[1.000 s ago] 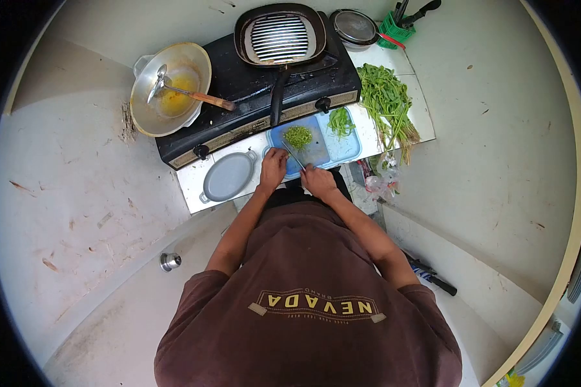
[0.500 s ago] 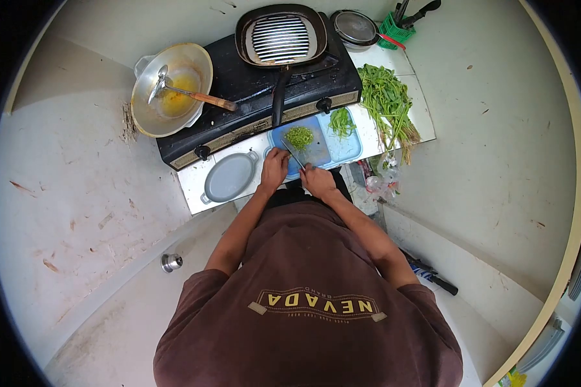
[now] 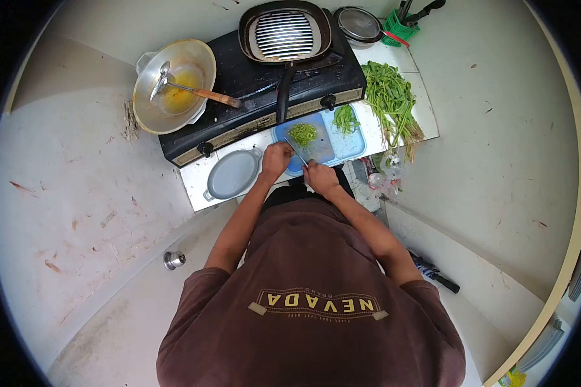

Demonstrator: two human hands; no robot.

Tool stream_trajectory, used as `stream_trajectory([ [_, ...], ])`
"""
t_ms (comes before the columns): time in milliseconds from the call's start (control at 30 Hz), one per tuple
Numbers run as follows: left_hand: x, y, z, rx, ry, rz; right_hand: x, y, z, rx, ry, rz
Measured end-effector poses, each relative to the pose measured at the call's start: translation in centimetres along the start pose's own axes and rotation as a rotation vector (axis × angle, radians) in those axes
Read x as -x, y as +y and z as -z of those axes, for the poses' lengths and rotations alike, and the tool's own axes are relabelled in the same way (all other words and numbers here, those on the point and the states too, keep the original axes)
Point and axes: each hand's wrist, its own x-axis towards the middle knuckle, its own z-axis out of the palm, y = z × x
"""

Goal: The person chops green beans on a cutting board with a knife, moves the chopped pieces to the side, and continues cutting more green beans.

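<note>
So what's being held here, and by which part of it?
The right hand holds a knife by its handle, with the blade pointing toward the chopped greens. The left hand rests on the blue cutting board; anything under it is hidden.

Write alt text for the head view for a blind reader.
Seen from above, a person's right hand holds a knife over a blue cutting board, left hand beside it. Chopped greens lie on the board; a stove stands behind.

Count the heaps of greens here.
3. A chopped pile on the board, just beyond the knife; a small bunch at the board's right end; long stalks on the counter beside it. More may lie under the left hand.
</note>
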Motion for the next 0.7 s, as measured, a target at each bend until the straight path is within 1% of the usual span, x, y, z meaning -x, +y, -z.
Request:
stream_trajectory([
  [100, -1.8, -0.7, 0.4, -0.087, -0.169, 0.069, 0.6, 0.3, 0.2, -0.024, -0.022, -0.019],
  [133, -2.4, -0.5, 0.9, -0.048, -0.227, 0.123, 0.6, 0.2, 0.3, -0.035, -0.026, -0.025],
  [233, -3.8, -0.3, 1.4, -0.183, -0.305, 0.089, 0.4, 0.1, 0.7, -0.05, -0.051, -0.047],
  [367, -4.7, -0.8, 1.6, -0.136, -0.38, 0.055, 0.1, -0.3, 0.8, -0.047, -0.044, -0.057],
  [467, -4.6, -0.4, 2.0, -0.109, -0.389, 0.057, 0.1, -0.2, 0.4, -0.038, -0.018, -0.038],
  [567, -4.2, -1.0, 1.7, -0.076, -0.374, 0.05, 0.1, -0.5, 0.7, -0.008, -0.035, -0.035],
  [667, -3.5, -0.8, 1.5, -0.038, -0.332, 0.044, 0.2, -0.1, -0.1, -0.038, 0.04, 0.006],
  [700, -3.0, -0.5, 1.5, -0.061, -0.305, 0.035, 0.3, 0.0, 0.0, -0.041, 0.036, 0.01],
])
